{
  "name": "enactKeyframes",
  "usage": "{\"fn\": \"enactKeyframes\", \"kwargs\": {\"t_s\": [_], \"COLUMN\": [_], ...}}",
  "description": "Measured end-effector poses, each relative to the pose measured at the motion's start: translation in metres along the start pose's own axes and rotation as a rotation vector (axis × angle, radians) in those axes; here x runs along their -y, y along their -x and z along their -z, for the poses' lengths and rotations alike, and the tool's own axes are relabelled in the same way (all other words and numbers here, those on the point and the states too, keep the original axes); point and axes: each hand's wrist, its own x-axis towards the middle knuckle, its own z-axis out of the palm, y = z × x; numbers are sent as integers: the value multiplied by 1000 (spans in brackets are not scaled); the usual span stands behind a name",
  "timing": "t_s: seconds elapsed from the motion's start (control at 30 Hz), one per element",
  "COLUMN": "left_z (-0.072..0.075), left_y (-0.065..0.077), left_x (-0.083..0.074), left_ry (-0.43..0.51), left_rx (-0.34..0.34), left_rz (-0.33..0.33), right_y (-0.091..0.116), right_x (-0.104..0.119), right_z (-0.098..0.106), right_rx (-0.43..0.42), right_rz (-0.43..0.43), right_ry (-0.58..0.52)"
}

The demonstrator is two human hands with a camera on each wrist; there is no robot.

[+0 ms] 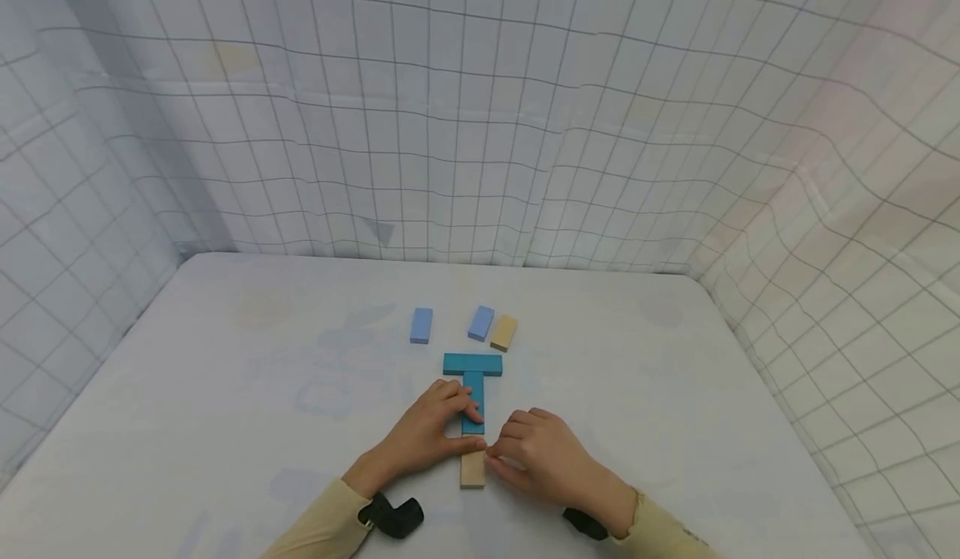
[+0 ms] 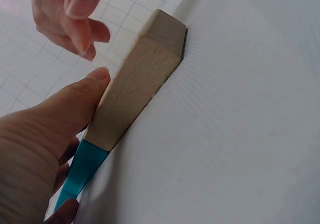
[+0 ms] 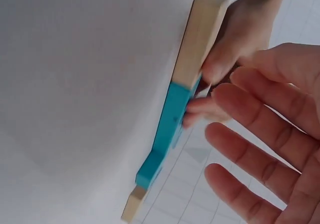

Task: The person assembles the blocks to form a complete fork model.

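A teal bar [image 1: 472,365] lies crosswise on the table, and a teal block [image 1: 473,426] runs from its middle toward me. End to end with that block, on the near side, is a pale wooden block [image 2: 132,83]. My left hand [image 1: 429,427] lies over these two, fingers across the teal block and thumb resting on the wooden block. To the right of the wooden block is my right hand [image 1: 546,457]. The right wrist view shows its fingers [image 3: 250,139] loosely bent with nothing held.
Beyond the teal bar lie two light blue blocks, a left one [image 1: 422,326] and a right one [image 1: 481,323], with a tan block [image 1: 504,333] beside the right one. The white table [image 1: 225,392] is enclosed by gridded white curtains [image 1: 450,126].
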Motion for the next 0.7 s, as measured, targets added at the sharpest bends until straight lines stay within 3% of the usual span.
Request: {"fn": "enactKeyframes", "kwargs": {"t_s": [0.23, 0.47, 0.7], "left_z": [-1, 1, 0], "left_y": [1, 2, 1], "left_x": [1, 2, 1], "left_ry": [-8, 19, 35], "left_rx": [-7, 19, 26], "left_rz": [-3, 33, 46], "right_y": [-16, -29, -36], "right_x": [-39, -74, -90], "right_z": [-2, -14, -21], "right_rx": [-57, -37, 40], "right_rz": [-82, -256, -380], "right_ry": [-1, -5, 5]}}
